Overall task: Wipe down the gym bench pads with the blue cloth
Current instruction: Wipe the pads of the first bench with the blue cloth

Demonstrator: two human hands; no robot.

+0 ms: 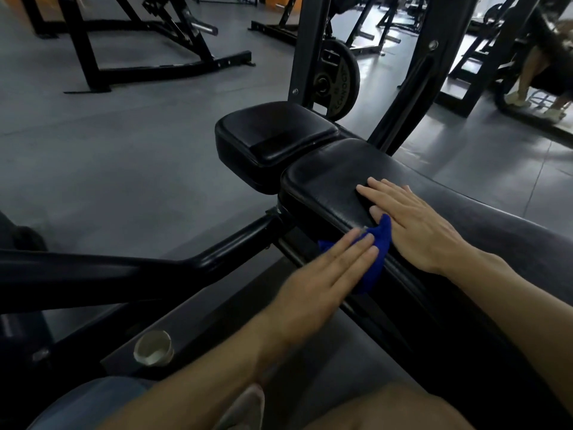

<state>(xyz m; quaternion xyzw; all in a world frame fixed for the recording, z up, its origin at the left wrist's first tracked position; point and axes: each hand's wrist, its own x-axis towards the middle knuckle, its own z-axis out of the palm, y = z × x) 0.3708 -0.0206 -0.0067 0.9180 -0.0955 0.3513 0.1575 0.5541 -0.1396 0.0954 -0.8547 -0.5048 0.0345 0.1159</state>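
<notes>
I have my right hand (412, 221) lying flat, fingers straight, on top of the long bench pad (325, 178). My left hand (322, 274) is blurred, fingers straight and together, pressing the blue cloth (376, 259) against the pad's near side edge. The cloth sits between my two hands, bunched, its upper tip touching my right thumb. Beyond my right fingertips lies the smaller seat pad (273, 131), just beside the long one. A weight plate (336, 79) stands farther off.
</notes>
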